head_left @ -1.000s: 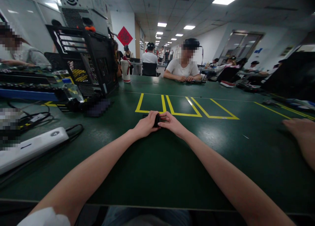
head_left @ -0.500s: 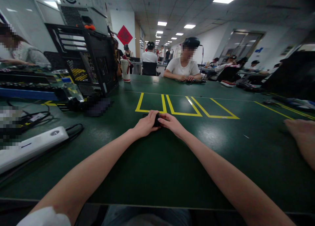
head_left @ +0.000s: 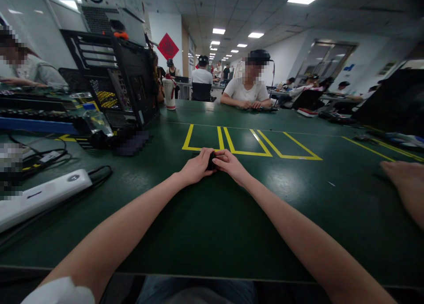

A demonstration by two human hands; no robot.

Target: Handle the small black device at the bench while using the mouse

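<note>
A small black object [head_left: 210, 162] is between my two hands, just in front of the yellow tape outlines on the green table [head_left: 205, 224]. My left hand [head_left: 198, 166] wraps round it from the left, thumb low and fingers over the top. From the right, my right hand [head_left: 231, 165] pinches at its side with thumb and fingers close together. Most of the object is covered by my fingers, so its kind is not clear. A dark edge also shows just left of my left fingers.
Yellow tape [head_left: 248, 154] marks several frames beyond my hands. At left lie a white power strip [head_left: 49, 198], cables and a black computer case [head_left: 122, 79]. A paper cup [head_left: 170, 93] stands further back. Another person's hand [head_left: 406, 185] rests at right. A co-worker [head_left: 247, 90] sits opposite.
My right fingers have shifted very slightly on the black object. Both hands otherwise keep their place.
</note>
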